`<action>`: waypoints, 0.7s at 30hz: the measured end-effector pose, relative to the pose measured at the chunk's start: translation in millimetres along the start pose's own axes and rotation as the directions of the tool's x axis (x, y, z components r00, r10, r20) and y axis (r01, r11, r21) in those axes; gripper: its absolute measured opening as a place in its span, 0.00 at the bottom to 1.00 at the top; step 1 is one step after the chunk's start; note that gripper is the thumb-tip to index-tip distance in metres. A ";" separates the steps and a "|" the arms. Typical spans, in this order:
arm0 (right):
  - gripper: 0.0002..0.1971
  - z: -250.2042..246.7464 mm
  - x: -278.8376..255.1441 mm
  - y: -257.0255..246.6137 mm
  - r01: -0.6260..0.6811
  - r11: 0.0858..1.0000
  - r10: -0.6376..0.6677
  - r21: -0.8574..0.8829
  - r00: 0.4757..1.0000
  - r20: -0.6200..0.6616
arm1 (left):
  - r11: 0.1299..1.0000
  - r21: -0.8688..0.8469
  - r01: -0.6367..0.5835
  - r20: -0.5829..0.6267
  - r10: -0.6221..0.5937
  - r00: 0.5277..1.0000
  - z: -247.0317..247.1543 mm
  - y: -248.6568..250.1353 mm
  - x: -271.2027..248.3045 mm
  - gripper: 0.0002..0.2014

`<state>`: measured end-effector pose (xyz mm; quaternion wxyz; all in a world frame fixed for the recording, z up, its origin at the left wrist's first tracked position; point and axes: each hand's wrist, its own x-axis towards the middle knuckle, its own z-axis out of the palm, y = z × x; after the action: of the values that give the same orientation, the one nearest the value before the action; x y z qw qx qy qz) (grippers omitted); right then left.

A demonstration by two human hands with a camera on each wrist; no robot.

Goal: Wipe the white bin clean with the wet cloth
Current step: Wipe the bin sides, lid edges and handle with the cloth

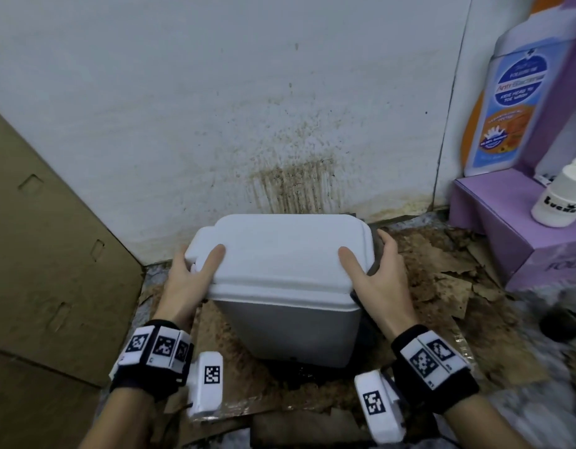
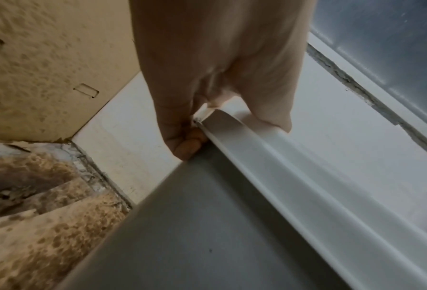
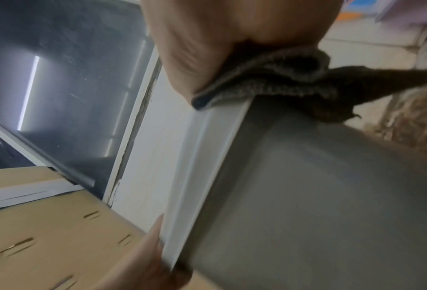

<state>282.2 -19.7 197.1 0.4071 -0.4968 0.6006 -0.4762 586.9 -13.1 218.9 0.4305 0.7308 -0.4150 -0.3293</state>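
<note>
Both hands grip the bin [image 1: 280,306] lid's sides: left hand [image 1: 191,280] bare, right hand [image 1: 382,280] pressing a dark cloth [image 3: 294,82] against it.

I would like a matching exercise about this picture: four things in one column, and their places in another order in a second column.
Things:
1. white bin
2. dark cloth
3. white cup
4. brown cardboard

Places:
A. on the purple box
B. leaning at the far left
C. between both hands, by the stained wall
D. under the right hand, against the bin's rim

Pairs: 1-C, 2-D, 3-A, 4-B
</note>
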 end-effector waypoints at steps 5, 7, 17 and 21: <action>0.42 20.4 -40.6 7.2 0.009 0.996 0.001 0.085 0.992 -0.124 | 0.999 0.018 -0.035 0.067 0.034 0.997 -1.6 11.7 2.3 0.36; 0.43 26.1 -46.0 10.1 -0.005 0.997 0.015 0.078 0.992 -0.123 | 0.999 0.025 -0.043 0.084 0.041 0.996 3.2 10.1 -0.8 0.36; 0.39 17.8 3.1 3.1 -0.050 0.997 0.050 0.054 0.999 0.000 | 0.982 -0.102 0.159 -0.165 -0.175 0.971 35.3 -5.2 -13.6 0.59; 0.51 8.7 41.8 6.7 -0.023 0.999 0.026 -0.027 0.992 0.120 | 0.981 -0.169 0.097 -0.222 -0.134 0.966 62.3 0.9 -38.4 0.47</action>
<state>281.8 -62.0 188.1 0.4420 -0.5225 0.5869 -0.4326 517.6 -1.4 198.8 0.5121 0.7512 -0.2912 -0.2977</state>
